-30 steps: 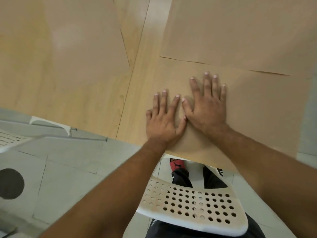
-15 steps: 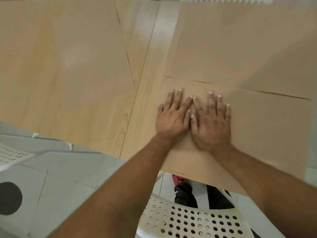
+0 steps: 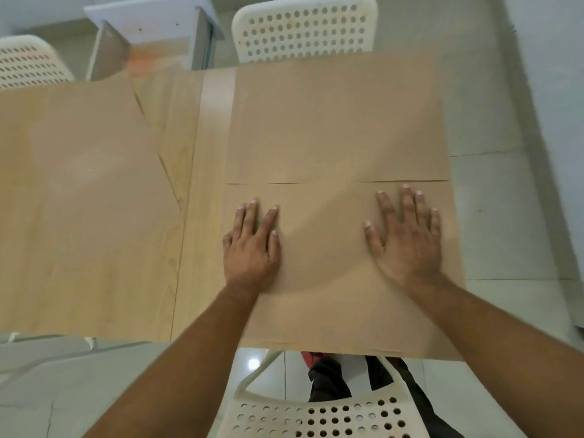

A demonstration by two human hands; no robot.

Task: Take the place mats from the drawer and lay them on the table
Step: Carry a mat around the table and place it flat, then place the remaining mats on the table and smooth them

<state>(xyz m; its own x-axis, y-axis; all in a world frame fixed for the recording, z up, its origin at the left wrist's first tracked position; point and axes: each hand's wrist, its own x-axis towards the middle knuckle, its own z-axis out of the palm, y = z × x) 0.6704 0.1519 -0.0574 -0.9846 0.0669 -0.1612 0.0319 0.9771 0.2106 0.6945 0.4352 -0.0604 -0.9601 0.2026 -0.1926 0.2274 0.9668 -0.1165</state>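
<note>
A tan place mat [image 3: 328, 305] lies at the near right of the wooden table [image 3: 196, 191], its front edge overhanging the table. My left hand [image 3: 252, 248] presses flat on the mat's left side, fingers straight. Flat on the mat's right side lies my right hand [image 3: 407, 241], fingers spread. A slight bulge shows in the mat between the hands. Just beyond, a second tan mat [image 3: 335, 121] covers the far right of the table. A third mat [image 3: 79, 191] covers the left part.
A white perforated chair [image 3: 303, 26] stands at the table's far side, another [image 3: 28, 61] at the far left, and one [image 3: 316, 412] right below me. A white cabinet [image 3: 148, 33] with an open drawer stands behind the table. The floor is grey tile.
My hands were side by side at the mat's left part; they have slid apart, the right one far to the right. The view has tilted up to take in the whole table.
</note>
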